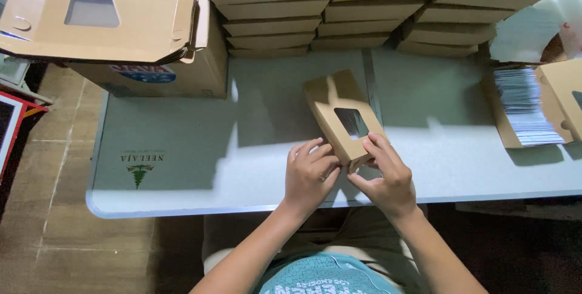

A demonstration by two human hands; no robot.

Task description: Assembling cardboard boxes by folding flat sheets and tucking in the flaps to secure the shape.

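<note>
Nearest the lens, a teal printed shirt [324,276] is being worn by the seated person. Both forearms are being extended over the pale grey table [182,148]. A small brown windowed carton [343,118] is being gripped at its near end — the left hand [309,176] is being curled against its lower left corner, the right hand [388,176] is being closed on its lower right edge. The carton is being held tilted above the table's centre. Finished brown boxes [364,9] are being kept stacked along the far edge — flat blanks [103,15] are being stored far left.
</note>
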